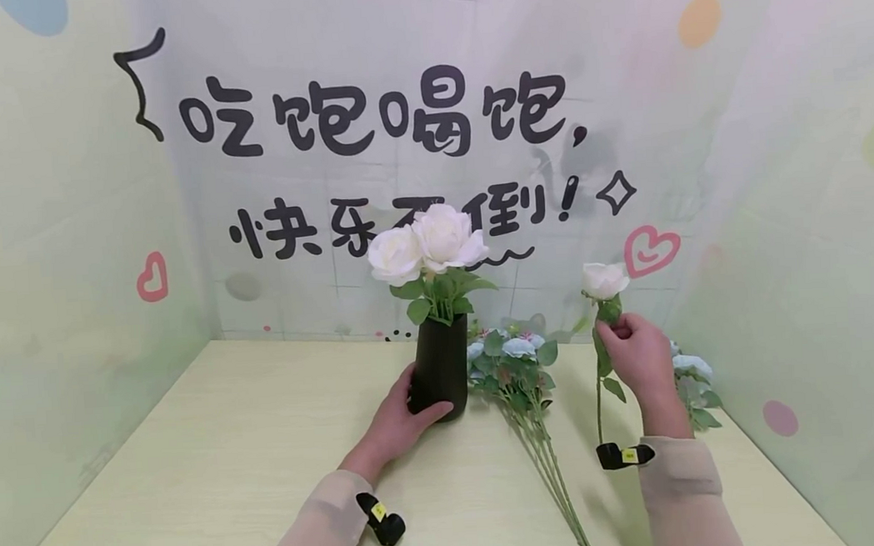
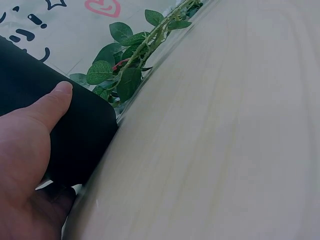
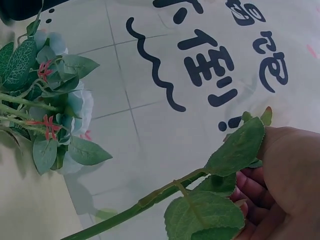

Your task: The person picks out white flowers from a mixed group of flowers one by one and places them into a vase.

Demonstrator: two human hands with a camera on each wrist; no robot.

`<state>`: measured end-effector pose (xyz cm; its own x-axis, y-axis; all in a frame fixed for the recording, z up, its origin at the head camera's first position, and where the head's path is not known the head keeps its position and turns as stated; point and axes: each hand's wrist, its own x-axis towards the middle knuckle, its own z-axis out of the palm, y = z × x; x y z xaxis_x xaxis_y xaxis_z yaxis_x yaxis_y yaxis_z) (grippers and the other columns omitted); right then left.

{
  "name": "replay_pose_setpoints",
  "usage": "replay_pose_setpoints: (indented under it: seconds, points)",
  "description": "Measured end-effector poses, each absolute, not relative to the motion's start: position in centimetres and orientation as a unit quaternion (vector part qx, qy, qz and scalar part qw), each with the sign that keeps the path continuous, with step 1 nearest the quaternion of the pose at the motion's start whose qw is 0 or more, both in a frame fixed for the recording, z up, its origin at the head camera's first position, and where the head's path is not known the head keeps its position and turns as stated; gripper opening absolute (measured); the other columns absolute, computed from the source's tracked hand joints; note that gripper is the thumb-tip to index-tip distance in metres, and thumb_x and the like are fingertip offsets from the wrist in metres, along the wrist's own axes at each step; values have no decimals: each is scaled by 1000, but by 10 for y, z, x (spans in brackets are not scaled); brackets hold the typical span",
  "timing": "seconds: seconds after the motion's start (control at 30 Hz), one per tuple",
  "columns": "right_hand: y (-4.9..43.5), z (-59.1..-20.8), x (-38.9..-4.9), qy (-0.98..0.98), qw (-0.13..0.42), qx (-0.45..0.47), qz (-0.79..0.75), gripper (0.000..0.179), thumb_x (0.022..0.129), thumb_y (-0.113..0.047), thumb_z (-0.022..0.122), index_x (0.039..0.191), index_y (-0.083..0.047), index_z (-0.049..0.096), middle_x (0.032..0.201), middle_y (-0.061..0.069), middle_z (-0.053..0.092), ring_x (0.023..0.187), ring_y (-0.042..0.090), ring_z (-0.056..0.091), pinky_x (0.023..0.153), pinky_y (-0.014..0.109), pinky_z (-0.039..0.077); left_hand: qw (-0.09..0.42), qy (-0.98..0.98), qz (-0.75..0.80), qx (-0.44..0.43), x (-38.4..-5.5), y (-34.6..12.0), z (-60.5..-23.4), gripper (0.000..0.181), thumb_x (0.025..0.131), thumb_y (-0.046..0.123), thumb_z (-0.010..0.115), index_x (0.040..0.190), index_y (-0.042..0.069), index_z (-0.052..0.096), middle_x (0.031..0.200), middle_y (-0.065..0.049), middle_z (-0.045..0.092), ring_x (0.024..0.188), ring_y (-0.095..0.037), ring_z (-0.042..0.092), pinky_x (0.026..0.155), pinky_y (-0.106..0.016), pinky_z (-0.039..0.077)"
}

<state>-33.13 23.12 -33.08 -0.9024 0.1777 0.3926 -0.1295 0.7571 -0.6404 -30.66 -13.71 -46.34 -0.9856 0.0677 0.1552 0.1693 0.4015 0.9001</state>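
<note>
A black vase (image 1: 441, 365) stands on the table with white roses (image 1: 442, 237) and green leaves in its mouth. My left hand (image 1: 398, 420) grips the vase low down, its thumb across the near side; the left wrist view shows that thumb lying along the dark wall (image 2: 82, 135). Off to the right, my right hand (image 1: 637, 351) pinches a single white rose (image 1: 605, 280) just below the bloom, its stem (image 1: 599, 409) hanging down. In the right wrist view, leaves (image 3: 237, 150) of this rose partly cover the fingers of the right hand (image 3: 285, 180).
Between the hands lies a bunch of pale blue flowers (image 1: 518, 349), bare stems (image 1: 550, 475) pointing toward the near edge. More blue flowers (image 1: 692, 368) lie behind the right wrist. A printed backdrop (image 1: 392, 25) closes off the back and sides of the pale wooden table (image 1: 215, 453).
</note>
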Motion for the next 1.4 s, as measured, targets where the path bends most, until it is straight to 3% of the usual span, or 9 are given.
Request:
replay_pose_setpoints:
  seconds: [0.3, 0.7, 1.2, 1.3, 1.4]
  points:
    - [223, -319, -323, -893, 255, -9, 371, 32, 108, -29, 66, 103, 2, 72, 100, 22, 76, 89, 34, 70, 70, 31, 51, 48, -836, -542, -72, -308, -137, -464, 97, 98, 48, 83, 172, 12, 32, 171, -21, 45, 157, -42, 46, 129, -64, 38]
    - [213, -317, -320, -878, 290, 13, 381, 28, 107, -28, 71, 102, 0, 74, 97, 20, 77, 87, 28, 69, 72, 25, 51, 47, -836, -542, -71, -307, -138, -465, 97, 98, 48, 82, 172, 13, 32, 171, -20, 45, 157, -42, 46, 128, -64, 38]
    - [198, -305, -310, -826, 356, 44, 435, 24, 104, -24, 77, 100, 0, 75, 92, 19, 77, 72, -14, 56, 65, 6, 46, 47, -836, -542, -71, -306, -136, -462, 95, 99, 45, 82, 172, 12, 32, 171, -20, 45, 157, -42, 46, 129, -63, 38]
    - [195, -301, -305, -812, 368, 50, 450, 24, 103, -22, 78, 101, 1, 76, 88, 13, 76, 72, -15, 56, 64, 5, 47, 47, -836, -542, -72, -307, -136, -462, 95, 99, 45, 82, 172, 11, 32, 171, -20, 45, 157, -42, 46, 129, -63, 38]
    - [193, -297, -300, -802, 372, 52, 465, 25, 103, -24, 79, 101, 0, 76, 82, -6, 72, 73, -14, 58, 65, 6, 48, 47, -836, -543, -72, -307, -137, -462, 95, 99, 45, 82, 172, 11, 32, 171, -20, 45, 157, -42, 46, 129, -63, 38]
